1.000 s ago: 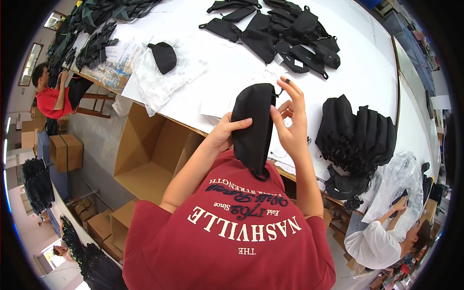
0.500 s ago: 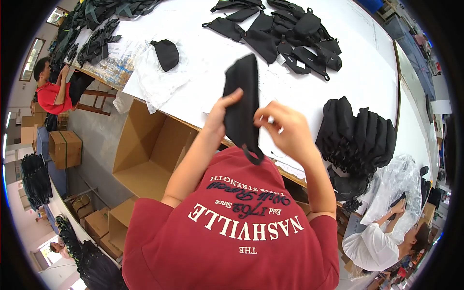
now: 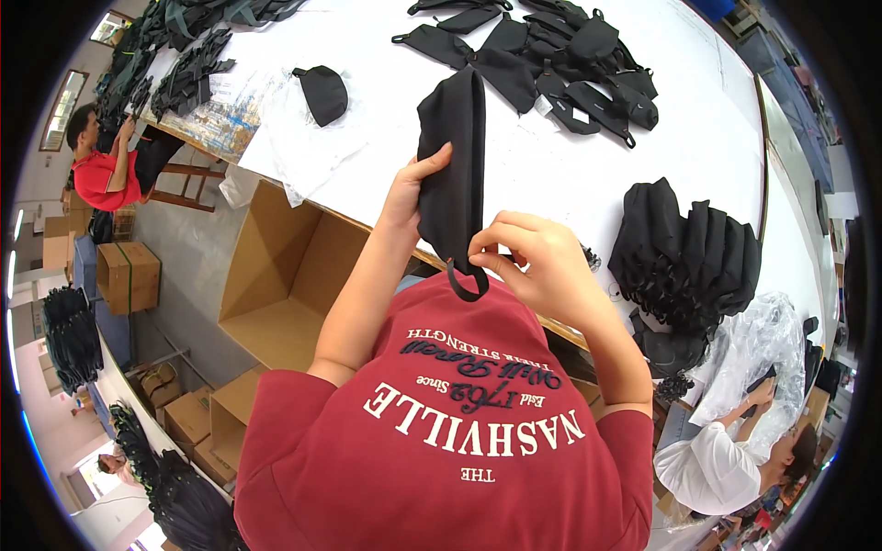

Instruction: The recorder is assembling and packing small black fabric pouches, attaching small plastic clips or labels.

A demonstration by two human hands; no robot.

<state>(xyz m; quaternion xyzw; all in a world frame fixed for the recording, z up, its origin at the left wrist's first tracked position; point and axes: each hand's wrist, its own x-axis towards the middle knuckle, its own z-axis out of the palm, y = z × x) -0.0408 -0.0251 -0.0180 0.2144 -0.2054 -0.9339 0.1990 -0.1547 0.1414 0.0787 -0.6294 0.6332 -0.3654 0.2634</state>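
while pinched in both hands (image 3: 478, 234), a long, soft black fabric pouch (image 3: 453, 156)

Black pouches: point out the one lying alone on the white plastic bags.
The small rounded black pouch at the table's left end; the others are heaped or held in both hands.

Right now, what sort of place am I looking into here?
Most likely a sewing or packing workshop. Both hands hold up a black fabric pouch over a long white table strewn with piles of black pouches; open cardboard boxes stand beside it, and co-workers sit nearby.
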